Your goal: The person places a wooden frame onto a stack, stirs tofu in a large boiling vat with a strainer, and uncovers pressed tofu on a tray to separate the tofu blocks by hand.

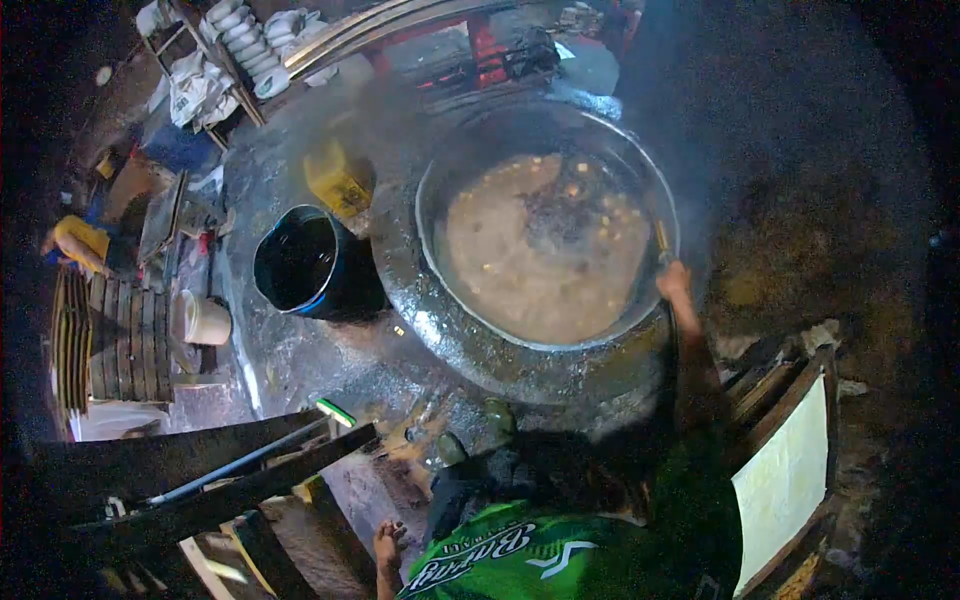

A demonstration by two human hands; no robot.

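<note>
Metal pot [560, 346]: wide and round, set into a wet, dark stove surround [430, 330] in front of the person, its inner wall showing above the contents.
Brown liquid [520, 280]: already in the pot, frothy over much of its surface, with a darker patch toward the far side.
Pale chunks [604, 232]: already in the liquid, gathered mostly near the far and right parts; unevenly spread, so the work looks partway along, with mixing seemingly unfinished.
Right hand [674, 280]: at the pot's right rim, fingers wrapped around a tan handle [661, 238]; haze and blur make it unclear whether its far end reaches the liquid.
Left hand [388, 545]: low beside the green shirt [500, 545], away from the pot, fingers bent; I cannot tell whether they hold anything.
Black barrel [355, 280]: left of the pot, near a yellow container [338, 182].
</note>
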